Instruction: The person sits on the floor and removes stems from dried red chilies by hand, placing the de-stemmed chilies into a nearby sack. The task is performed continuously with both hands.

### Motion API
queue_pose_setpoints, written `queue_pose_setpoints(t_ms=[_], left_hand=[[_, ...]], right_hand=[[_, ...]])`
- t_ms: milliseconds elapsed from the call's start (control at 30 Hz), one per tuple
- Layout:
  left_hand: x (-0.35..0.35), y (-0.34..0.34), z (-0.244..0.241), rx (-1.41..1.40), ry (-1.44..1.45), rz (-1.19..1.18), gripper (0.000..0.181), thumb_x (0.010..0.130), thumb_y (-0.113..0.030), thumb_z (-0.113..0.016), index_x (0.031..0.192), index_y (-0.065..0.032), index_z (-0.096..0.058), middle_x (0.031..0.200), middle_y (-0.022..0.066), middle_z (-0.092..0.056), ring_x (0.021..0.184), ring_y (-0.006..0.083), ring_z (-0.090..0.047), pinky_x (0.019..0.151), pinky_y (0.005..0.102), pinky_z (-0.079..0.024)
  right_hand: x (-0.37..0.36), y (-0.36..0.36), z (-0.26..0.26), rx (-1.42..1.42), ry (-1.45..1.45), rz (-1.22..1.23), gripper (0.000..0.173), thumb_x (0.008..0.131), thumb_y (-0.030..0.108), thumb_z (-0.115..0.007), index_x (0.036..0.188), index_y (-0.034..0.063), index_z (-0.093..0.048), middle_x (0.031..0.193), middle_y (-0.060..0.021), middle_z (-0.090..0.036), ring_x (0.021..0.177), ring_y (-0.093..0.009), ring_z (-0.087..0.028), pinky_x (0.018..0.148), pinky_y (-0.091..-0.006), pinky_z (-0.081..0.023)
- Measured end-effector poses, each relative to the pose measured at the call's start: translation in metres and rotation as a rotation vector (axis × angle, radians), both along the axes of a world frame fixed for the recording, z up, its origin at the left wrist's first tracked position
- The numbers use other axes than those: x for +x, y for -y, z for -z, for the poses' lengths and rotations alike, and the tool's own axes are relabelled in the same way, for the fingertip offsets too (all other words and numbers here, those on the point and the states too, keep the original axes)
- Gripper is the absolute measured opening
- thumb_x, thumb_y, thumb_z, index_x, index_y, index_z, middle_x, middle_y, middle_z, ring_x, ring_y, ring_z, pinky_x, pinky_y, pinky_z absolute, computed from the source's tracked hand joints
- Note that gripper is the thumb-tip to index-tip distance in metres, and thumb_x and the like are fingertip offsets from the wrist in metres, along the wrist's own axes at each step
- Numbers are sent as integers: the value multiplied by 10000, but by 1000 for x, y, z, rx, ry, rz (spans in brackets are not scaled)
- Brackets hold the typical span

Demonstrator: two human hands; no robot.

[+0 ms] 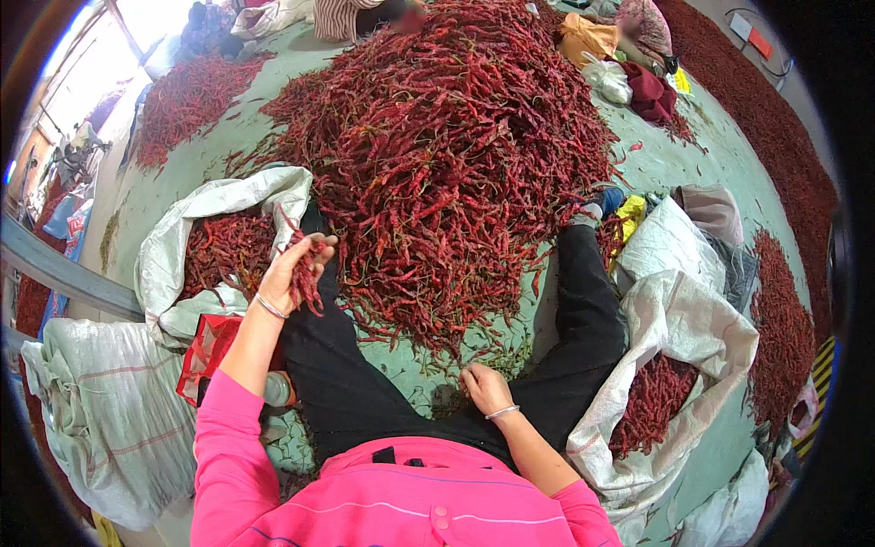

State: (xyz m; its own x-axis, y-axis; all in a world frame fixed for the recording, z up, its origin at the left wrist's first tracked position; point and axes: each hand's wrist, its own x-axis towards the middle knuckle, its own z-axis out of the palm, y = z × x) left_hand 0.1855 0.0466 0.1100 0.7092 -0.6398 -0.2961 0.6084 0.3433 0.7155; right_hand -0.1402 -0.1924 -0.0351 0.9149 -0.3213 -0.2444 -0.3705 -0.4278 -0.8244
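My left hand is raised over my left leg, closed around a bunch of dried red chilies. It is beside the rolled rim of an open white woven sack, which holds more chilies. Above my lap, near the crotch of my black trousers, my right hand has its fingers curled inward. Whether anything small is between those fingers cannot be seen. A large heap of dried red chilies lies on the floor between my spread legs. Loose stems are scattered at its near edge.
At right stands a second open woven sack with chilies inside. Left of me are a folded woven sack, a red bag and a glass jar. A metal bar crosses at far left. Other people sit beyond the heap.
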Motion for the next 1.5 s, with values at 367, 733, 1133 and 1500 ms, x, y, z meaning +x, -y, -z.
queue_pose_setpoints(t_ms=[367,733,1133,1500], left_hand=[[-46,18,-20,191,274,217,309,932,-308,-498,1043,-33,-588,980,68,-629,827,139,-587,714,268,-477],[-158,-6,109,326,-319,213,143,887,-222,-629,876,-81,-608,730,15,-618,633,131,-605,567,266,-510],[-199,17,184,357,-546,152,155,872,-178,-654,894,-30,-612,764,51,-613,679,170,-603,607,297,-521],[-208,16,182,379,-545,97,149,873,-185,-652,876,-39,-622,739,46,-628,637,171,-606,594,308,-521]], right_hand=[[-1,0,-16,-146,-102,-85,251,910,230,-446,946,20,-578,878,-245,-598,847,-433,-555,737,-505,-433],[21,97,-22,-607,-172,67,186,835,167,-500,803,61,-649,830,-179,-664,781,-359,-647,691,-450,-515],[23,108,9,-455,-562,-198,305,832,313,-530,943,83,-697,976,-136,-675,928,-318,-640,781,-419,-507],[15,100,14,-423,-513,-364,366,870,381,-484,1000,99,-678,1026,-150,-656,980,-330,-611,824,-444,-484]])
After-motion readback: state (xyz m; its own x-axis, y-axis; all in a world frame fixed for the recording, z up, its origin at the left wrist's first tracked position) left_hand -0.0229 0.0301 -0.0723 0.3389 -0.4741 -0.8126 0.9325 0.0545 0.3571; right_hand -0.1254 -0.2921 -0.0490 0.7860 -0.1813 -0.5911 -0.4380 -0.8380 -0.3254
